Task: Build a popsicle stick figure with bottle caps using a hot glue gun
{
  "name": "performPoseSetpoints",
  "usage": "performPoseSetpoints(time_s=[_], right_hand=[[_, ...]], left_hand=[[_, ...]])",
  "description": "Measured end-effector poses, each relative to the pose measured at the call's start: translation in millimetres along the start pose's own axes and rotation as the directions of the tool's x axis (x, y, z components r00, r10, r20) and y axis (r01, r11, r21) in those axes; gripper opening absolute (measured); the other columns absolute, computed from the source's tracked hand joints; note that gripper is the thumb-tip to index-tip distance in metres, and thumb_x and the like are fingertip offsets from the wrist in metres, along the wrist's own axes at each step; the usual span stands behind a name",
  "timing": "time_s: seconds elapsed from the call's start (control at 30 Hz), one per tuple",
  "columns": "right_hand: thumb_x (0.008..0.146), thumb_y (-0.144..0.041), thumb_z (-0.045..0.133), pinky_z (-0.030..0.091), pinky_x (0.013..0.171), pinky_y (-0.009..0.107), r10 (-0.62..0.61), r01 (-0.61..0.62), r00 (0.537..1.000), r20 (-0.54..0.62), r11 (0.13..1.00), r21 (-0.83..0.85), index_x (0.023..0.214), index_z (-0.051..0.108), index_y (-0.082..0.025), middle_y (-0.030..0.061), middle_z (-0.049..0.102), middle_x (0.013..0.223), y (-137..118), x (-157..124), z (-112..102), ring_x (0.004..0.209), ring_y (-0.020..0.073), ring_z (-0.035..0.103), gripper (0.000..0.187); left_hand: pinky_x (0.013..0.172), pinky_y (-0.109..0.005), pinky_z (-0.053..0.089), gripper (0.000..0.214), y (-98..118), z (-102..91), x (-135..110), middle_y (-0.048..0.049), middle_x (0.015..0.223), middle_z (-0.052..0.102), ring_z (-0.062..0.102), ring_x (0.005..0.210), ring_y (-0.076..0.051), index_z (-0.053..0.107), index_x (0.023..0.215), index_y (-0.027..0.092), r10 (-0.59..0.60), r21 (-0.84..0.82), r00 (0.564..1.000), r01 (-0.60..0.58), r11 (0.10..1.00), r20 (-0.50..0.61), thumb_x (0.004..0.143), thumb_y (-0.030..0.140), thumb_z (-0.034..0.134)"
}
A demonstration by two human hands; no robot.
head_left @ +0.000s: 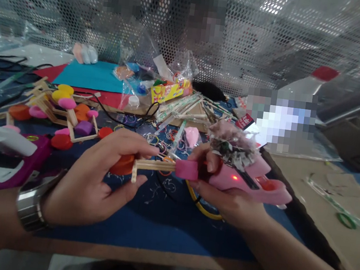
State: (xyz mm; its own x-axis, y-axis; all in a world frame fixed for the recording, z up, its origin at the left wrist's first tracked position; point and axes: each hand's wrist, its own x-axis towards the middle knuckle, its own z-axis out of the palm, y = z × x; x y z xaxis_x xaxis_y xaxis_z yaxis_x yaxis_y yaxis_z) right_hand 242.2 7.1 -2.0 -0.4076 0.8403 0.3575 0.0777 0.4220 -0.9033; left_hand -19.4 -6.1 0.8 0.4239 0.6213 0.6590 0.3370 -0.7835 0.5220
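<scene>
A small piece built of pale wooden sticks [154,165] runs between my hands. An orange disc [122,165] sits at its left end and a short pink cylinder [186,169] at its right. My left hand [96,175], with a metal watch on its wrist, curls its index finger and thumb around the left end. Thumb and fingers of my right hand [225,197] close on the pink cylinder. Right by that hand is a pink plastic device [235,181] with a glowing red light; whether my palm holds it is unclear. Greyish fluffy material [231,143] covers its top.
Stick frames with coloured discs [67,112] and a purple package [15,163] occupy the left. Loose sticks [186,109] and a yellow box [168,90] are behind. A lit screen [275,120] stands at the right, above cardboard [321,213]. Black cords cross the blue surface.
</scene>
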Motion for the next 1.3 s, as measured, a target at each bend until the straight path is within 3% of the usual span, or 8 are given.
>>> performPoseSetpoints(time_s=[0.2,0.37,0.7,0.87,1.03,1.17,1.3], right_hand=[[0.083,-0.007,0.070,0.055,0.079,0.033,-0.047,0.047,0.999,-0.024,0.999,-0.027,0.085,0.047,-0.027,-0.0008,0.067,0.100,2.9,-4.4,0.5,0.087,0.0174,0.065,0.030],[0.082,-0.009,0.071,0.055,0.077,0.032,-0.013,0.012,0.999,-0.035,0.999,-0.035,0.084,0.047,-0.026,-0.0004,0.068,0.099,1.9,-3.5,1.4,0.084,0.0172,0.065,0.030],[0.087,-0.016,0.075,0.054,0.084,0.034,0.064,-0.065,0.998,0.010,0.990,0.127,0.083,0.046,-0.027,0.0007,0.063,0.100,7.9,0.3,3.1,0.092,0.0184,0.062,0.032],[0.086,-0.026,0.081,0.054,0.095,0.040,0.100,-0.101,0.995,0.012,0.991,0.086,0.085,0.047,-0.028,0.0010,0.064,0.101,12.5,0.8,-0.4,0.099,0.0206,0.063,0.034],[0.086,-0.030,0.082,0.056,0.091,0.037,0.151,-0.152,0.988,0.013,0.986,0.066,0.086,0.048,-0.027,0.0018,0.065,0.101,13.2,2.6,2.1,0.095,0.0199,0.064,0.034],[0.083,-0.029,0.085,0.056,0.090,0.036,0.183,-0.182,0.983,-0.001,0.977,0.112,0.082,0.049,-0.025,0.0027,0.066,0.102,11.2,2.1,7.1,0.094,0.0194,0.065,0.036],[0.082,-0.027,0.086,0.056,0.087,0.034,0.131,-0.126,0.991,-0.006,0.967,0.221,0.081,0.047,-0.025,0.0020,0.068,0.099,10.4,1.7,12.2,0.091,0.0177,0.066,0.038]], left_hand=[[0.093,-0.044,0.061,0.041,-0.7,0.7,-1.0,-0.0084,0.113,0.067,0.065,0.105,-0.024,0.058,0.127,0.026,-0.043,0.015,0.999,0.043,0.999,-0.015,0.091,0.011,0.067],[0.085,-0.040,0.062,0.038,-2.1,0.9,-2.2,-0.0056,0.109,0.070,0.070,0.095,-0.022,0.058,0.126,0.028,-0.080,0.028,0.997,0.080,0.996,-0.002,0.092,0.014,0.067],[0.079,-0.034,0.062,0.029,-0.7,0.5,1.2,-0.0037,0.101,0.074,0.072,0.087,-0.019,0.061,0.118,0.024,-0.117,0.113,0.993,0.116,0.987,0.003,0.091,0.017,0.068],[0.072,-0.032,0.062,0.030,0.6,-1.1,1.6,-0.0025,0.097,0.074,0.073,0.081,-0.018,0.063,0.117,0.025,-0.204,0.012,0.978,0.205,0.979,-0.045,0.089,0.024,0.074],[0.070,-0.028,0.064,0.040,1.4,-2.0,2.1,-0.0026,0.097,0.075,0.075,0.082,-0.018,0.062,0.118,0.023,-0.277,-0.088,0.955,0.269,0.959,-0.106,0.084,0.022,0.082],[0.071,-0.025,0.067,0.043,4.4,-1.0,0.9,-0.0004,0.093,0.075,0.076,0.079,-0.015,0.062,0.117,0.023,-0.234,-0.221,0.966,0.205,0.953,-0.112,0.082,0.015,0.084],[0.073,-0.029,0.068,0.042,7.5,-0.8,-5.1,-0.0033,0.099,0.077,0.077,0.082,-0.018,0.065,0.116,0.025,-0.180,-0.321,0.977,0.134,0.938,-0.118,0.082,0.011,0.084]])
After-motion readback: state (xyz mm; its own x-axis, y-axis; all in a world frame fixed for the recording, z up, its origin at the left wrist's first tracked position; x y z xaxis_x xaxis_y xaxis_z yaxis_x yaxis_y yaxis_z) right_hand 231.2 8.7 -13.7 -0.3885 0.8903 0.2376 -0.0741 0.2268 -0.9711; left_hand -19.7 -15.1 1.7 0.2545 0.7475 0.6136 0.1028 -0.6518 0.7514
